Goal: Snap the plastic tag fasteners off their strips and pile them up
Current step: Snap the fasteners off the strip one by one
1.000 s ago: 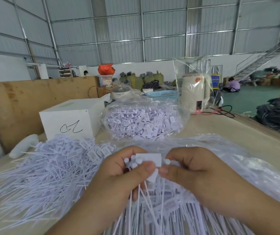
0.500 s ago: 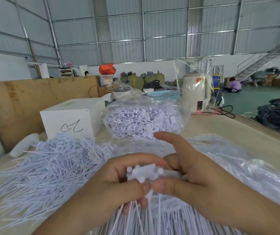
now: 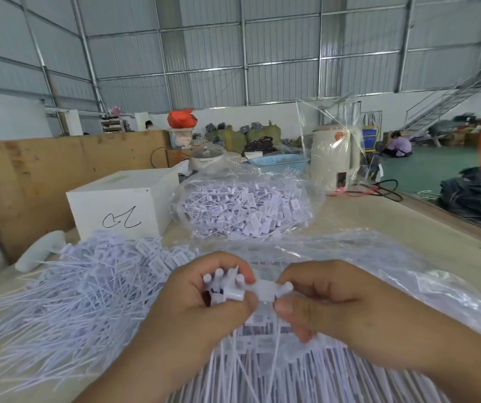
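Because both hands crowd the same small white plastic strip of tag fasteners [image 3: 235, 290] at the lower centre of the head view, a sideways twist could, I judge, snap off several pieces at once or fling one into the crinkled clear plastic sheet [image 3: 379, 257] at the right, where it would be hard to find. The left hand [image 3: 201, 309] curls around the strip's cluster of stubby heads, thumb pressed beneath them; the right hand [image 3: 329, 303] pinches a single white fastener block [image 3: 267, 287] at the strip's end between thumb and forefinger. Thin white tails hang down between the wrists. A loose heap of separated pale fasteners [image 3: 82, 286] lies at the left, just beside the left hand, and a clear bag of more fasteners [image 3: 245, 207] sits farther up, near a white cardboard box [image 3: 123, 205].
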`<state>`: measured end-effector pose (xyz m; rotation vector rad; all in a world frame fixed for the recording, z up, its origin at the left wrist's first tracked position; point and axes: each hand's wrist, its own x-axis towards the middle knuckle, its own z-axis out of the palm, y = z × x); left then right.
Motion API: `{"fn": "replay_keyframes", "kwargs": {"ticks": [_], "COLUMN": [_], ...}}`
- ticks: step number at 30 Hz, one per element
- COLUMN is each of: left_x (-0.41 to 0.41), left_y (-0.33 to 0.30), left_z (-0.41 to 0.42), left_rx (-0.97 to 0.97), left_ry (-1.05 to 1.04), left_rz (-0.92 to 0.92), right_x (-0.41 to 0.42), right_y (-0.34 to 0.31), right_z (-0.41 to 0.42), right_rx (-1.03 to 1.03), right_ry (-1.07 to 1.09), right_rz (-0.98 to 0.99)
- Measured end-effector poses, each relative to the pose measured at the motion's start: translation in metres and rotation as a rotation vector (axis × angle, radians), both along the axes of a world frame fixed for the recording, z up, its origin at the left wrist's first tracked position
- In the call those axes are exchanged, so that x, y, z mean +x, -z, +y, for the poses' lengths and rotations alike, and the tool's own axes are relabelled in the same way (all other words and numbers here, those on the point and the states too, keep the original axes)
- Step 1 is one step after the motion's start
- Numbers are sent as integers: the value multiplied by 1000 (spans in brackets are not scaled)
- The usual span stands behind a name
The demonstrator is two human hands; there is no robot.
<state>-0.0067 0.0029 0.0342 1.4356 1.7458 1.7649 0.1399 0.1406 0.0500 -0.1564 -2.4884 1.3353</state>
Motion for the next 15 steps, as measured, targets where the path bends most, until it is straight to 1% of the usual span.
{"fn": "replay_keyframes", "kwargs": {"ticks": [2,5,7,9,10,11,13,15], "left_x": [7,15,18,19,19,19,18,15], "left_y": [-2,-2,0,1,-1,-2,-5,-7], "left_z": [3,7,8,7,6,6,4,0], "left_rx": [42,106,128,123,110,97,68,37], "left_ry": [-46,-142,-198,-179,-145,-94,40,167], "left_rz": [-21,-63,-79,-106,-115,-114,-93,-86], "right_x": [-1,-10,-13,-9,-5,-2,-1,-2], "right_y": [2,7,7,2,-2,-3,-3,5], "right_z": [-1,-9,-11,-5,-4,-4,-6,-4], "right_rx": [27,50,-24,-66,-78,-101,-145,-108], "right_ry": [70,210,336,408,379,287,41,-68], "right_rz": [31,167,311,402,394,341,175,69]}}
